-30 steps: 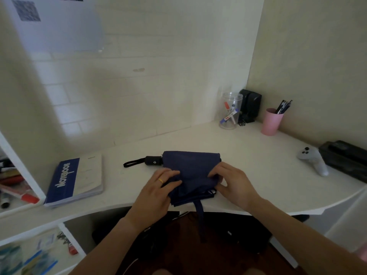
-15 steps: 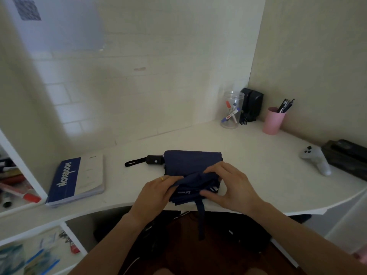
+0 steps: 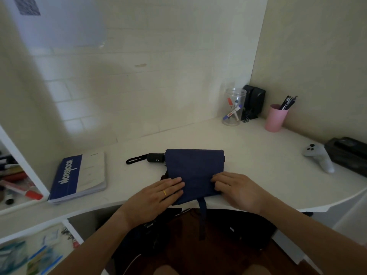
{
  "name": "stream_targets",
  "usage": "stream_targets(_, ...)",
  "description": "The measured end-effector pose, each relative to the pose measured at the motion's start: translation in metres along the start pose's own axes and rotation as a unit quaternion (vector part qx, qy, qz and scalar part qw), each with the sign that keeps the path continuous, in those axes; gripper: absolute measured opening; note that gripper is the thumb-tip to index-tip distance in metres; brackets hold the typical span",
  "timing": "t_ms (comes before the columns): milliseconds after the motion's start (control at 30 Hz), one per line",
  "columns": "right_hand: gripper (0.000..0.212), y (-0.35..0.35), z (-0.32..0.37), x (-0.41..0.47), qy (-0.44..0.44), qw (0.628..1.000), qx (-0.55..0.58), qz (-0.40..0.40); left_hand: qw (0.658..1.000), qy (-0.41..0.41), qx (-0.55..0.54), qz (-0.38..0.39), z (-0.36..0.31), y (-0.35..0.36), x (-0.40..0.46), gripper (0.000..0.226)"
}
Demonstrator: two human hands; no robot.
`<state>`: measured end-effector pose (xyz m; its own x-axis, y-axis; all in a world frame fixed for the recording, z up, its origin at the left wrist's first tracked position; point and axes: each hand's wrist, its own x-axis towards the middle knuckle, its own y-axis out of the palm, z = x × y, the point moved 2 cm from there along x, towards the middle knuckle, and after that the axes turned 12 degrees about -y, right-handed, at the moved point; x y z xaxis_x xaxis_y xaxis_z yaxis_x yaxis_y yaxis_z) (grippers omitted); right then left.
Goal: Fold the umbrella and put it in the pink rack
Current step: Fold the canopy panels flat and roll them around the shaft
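Observation:
A navy blue collapsed umbrella (image 3: 193,167) lies on the white desk (image 3: 248,155), its black handle (image 3: 155,157) and wrist loop pointing left. Its canopy cloth is spread flat toward the desk's front edge, and a closing strap (image 3: 202,215) hangs down over the edge. My left hand (image 3: 156,197) lies flat on the cloth's near left corner, with a yellow ring on one finger. My right hand (image 3: 236,190) pinches the cloth's near right edge with curled fingers. No pink rack is in view.
A blue notebook (image 3: 79,175) lies at the left. At the back right stand a clear jar of markers (image 3: 234,107), a black speaker (image 3: 254,101) and a pink cup of pens (image 3: 276,118). A white controller (image 3: 317,157) and a black box (image 3: 349,155) sit at the far right.
The bunched cloth near the desk's front edge has been smoothed flat. Both hands moved apart to the canopy's near corners.

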<state>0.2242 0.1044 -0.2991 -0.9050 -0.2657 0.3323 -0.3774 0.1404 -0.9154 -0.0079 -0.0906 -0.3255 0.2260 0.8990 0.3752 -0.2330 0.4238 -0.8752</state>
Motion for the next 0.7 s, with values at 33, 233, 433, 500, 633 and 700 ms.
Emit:
stream_targets(33,0.011,-0.003,0.000,0.001,0.021,0.999,0.035,0.016,1.000,-0.002,-0.006,0.008,0.001,0.000,0.000,0.042)
stream_targets(233,0.023,-0.012,-0.010,0.035,0.110,0.987,0.121,-0.011,0.974,-0.115,-0.180,0.078,0.001,-0.030,0.023,0.041)
stream_targets(433,0.048,0.005,-0.010,0.018,0.111,0.985,0.116,0.064,0.965,-0.189,-0.167,0.078,0.002,-0.021,0.053,0.043)
stream_targets(500,0.050,0.009,-0.007,0.017,0.101,0.987,0.101,0.076,0.988,-0.118,-0.072,0.067,-0.003,-0.014,0.053,0.047)
stream_targets(633,0.040,-0.007,-0.018,0.032,0.144,0.970,0.175,0.082,0.993,-0.070,-0.053,0.084,-0.014,-0.009,0.051,0.049)
stream_targets(700,0.034,-0.015,-0.043,0.048,0.204,0.967,0.154,-0.015,0.985,-0.088,-0.102,0.110,-0.014,-0.004,0.050,0.051)
